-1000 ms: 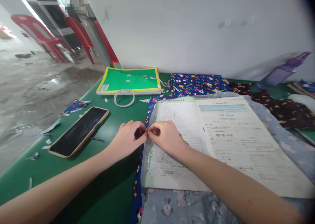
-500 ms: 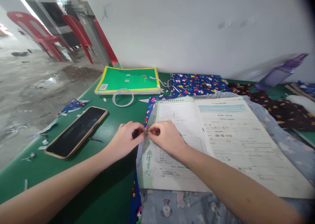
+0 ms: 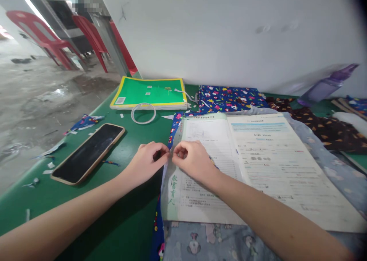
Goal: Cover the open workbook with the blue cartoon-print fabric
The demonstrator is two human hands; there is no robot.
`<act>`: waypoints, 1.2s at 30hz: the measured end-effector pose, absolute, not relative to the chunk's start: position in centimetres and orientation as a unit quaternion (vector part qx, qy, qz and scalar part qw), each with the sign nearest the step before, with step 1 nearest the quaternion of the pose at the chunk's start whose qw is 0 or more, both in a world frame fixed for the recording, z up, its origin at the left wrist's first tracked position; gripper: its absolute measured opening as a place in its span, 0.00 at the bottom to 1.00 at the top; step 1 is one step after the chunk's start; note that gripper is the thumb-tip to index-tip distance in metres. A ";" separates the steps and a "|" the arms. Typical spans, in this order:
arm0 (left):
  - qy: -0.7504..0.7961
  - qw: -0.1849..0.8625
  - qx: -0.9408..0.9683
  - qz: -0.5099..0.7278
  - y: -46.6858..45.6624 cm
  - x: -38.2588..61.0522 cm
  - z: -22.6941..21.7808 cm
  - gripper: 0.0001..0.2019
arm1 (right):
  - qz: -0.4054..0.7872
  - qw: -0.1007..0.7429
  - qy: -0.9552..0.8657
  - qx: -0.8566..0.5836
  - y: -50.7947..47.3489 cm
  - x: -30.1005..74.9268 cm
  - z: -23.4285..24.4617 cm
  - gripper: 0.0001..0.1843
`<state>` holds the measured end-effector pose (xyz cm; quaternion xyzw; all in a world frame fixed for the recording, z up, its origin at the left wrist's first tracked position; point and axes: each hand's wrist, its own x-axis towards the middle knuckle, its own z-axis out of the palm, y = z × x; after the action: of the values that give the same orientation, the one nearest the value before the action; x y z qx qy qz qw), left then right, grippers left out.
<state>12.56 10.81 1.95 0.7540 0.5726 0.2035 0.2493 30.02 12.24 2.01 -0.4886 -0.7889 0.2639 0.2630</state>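
An open workbook [image 3: 263,154] with printed pages lies on grey patterned fabric [image 3: 212,240]. Along its left side shows a strip of dark blue printed fabric [image 3: 158,222]. My left hand [image 3: 150,158] is closed in a pinch at the left page's edge, thumb and forefinger together. Right beside it, my right hand [image 3: 196,159] rests over the left page, its fingers also pinched. Whatever sits between the fingertips is too small to make out. A clear roll of tape [image 3: 143,114] lies beyond my left hand.
A phone [image 3: 88,154] in a tan case lies left on the green table [image 3: 114,211], among paper and fabric scraps. At the back are a green book [image 3: 151,93], folded blue fabric [image 3: 229,97], brown fabric [image 3: 323,125] and a purple bottle [image 3: 327,86] by the wall.
The fingertips of my two hands, touching before, now stand slightly apart at the page's left edge. The other things lie as before.
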 end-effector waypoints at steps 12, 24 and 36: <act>0.588 0.261 0.736 0.212 10.8 12.6 2.2 0.12 | 0.283 0.254 -0.804 -0.458 12.3 30.1 1.6 0.08; 0.570 0.304 0.727 0.231 10.9 12.6 2.4 0.13 | 0.328 0.241 -0.793 -0.453 12.4 30.3 1.9 0.09; 0.574 0.312 0.722 0.229 10.8 12.6 2.5 0.12 | 0.344 0.237 -0.791 -0.447 12.7 30.4 1.9 0.09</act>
<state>12.62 10.82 2.47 0.7218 0.5738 0.2292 0.3118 30.39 12.67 1.90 -0.4473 -0.7911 0.3437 0.2366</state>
